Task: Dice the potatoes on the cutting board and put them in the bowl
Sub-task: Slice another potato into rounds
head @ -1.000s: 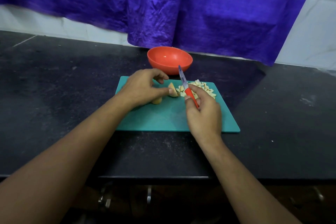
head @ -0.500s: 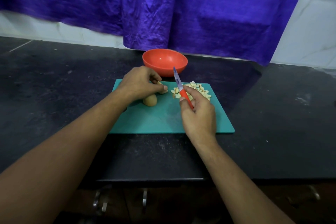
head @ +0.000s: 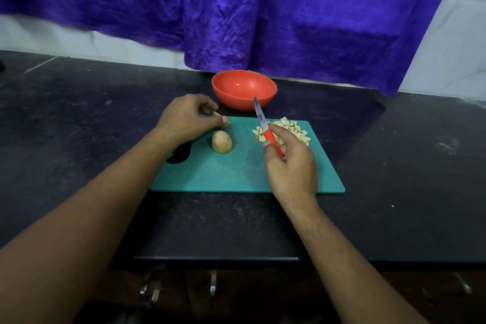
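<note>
A teal cutting board (head: 236, 173) lies on the black counter. My left hand (head: 188, 119) pinches a potato piece (head: 222, 123) near the board's far left corner. A potato half (head: 222, 141) lies free on the board just below that hand. My right hand (head: 289, 163) grips a knife (head: 265, 127) by its red handle, the blade lifted and pointing away toward the bowl. A heap of diced potato (head: 288, 130) sits at the board's far right, partly hidden by my right fingers. The orange bowl (head: 244, 89) stands behind the board and looks empty.
The black counter (head: 92, 118) stretches to both sides, with its front edge close to me. A purple cloth (head: 263, 13) hangs on the white tiled wall behind the bowl. Metal handles (head: 151, 289) show under the counter.
My left hand has carried its potato piece leftward, away from the diced heap, uncovering the potato half. My right hand with the knife has stayed near the heap, blade raised.
</note>
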Tool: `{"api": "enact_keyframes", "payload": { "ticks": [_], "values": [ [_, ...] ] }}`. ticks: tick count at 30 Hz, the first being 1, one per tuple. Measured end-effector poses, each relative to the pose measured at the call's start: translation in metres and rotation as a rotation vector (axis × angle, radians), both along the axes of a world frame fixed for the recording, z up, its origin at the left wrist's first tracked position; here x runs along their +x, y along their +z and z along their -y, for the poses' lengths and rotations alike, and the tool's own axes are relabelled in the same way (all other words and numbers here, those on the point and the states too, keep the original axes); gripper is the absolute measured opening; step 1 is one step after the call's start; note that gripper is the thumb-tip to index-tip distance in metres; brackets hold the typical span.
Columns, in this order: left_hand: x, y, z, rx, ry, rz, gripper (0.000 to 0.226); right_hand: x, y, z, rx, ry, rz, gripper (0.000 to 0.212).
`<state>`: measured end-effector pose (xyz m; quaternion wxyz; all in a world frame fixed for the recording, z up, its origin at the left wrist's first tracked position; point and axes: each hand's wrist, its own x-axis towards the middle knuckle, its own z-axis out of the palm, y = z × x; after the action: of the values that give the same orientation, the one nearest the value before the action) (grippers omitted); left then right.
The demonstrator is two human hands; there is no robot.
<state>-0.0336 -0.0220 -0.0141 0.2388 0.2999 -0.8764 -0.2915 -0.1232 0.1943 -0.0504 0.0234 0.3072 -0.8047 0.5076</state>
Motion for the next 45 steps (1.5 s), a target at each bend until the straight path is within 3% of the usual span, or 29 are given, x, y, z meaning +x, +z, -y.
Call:
{"api": "enact_keyframes", "payload": {
  "ticks": [3, 6, 9, 24, 32, 45],
  "values": [
    [0.010, 0.000, -0.012, -0.041, -0.032, -0.113, 0.031, 0.002, 0.002, -0.001, 0.001, 0.006, -0.002, 0.036],
    [0.024, -0.001, -0.024, 0.042, -0.190, -0.113, 0.016, 0.004, 0.003, -0.001, 0.014, 0.015, -0.022, 0.036],
    [0.037, -0.007, -0.027, 0.086, -0.280, -0.104, 0.020, 0.006, 0.005, -0.002, 0.061, 0.033, -0.067, 0.040],
    [0.032, -0.024, -0.033, 0.015, -0.214, -0.082, 0.036, 0.030, 0.018, -0.009, 0.369, 0.135, -0.348, 0.049],
    [0.032, -0.021, -0.035, -0.020, -0.187, -0.058, 0.030, 0.035, 0.017, -0.013, 0.473, 0.135, -0.412, 0.049],
    [0.032, -0.024, -0.034, -0.009, -0.210, -0.079, 0.032, 0.042, 0.016, -0.018, 0.415, 0.089, -0.423, 0.048]
  ]
}}
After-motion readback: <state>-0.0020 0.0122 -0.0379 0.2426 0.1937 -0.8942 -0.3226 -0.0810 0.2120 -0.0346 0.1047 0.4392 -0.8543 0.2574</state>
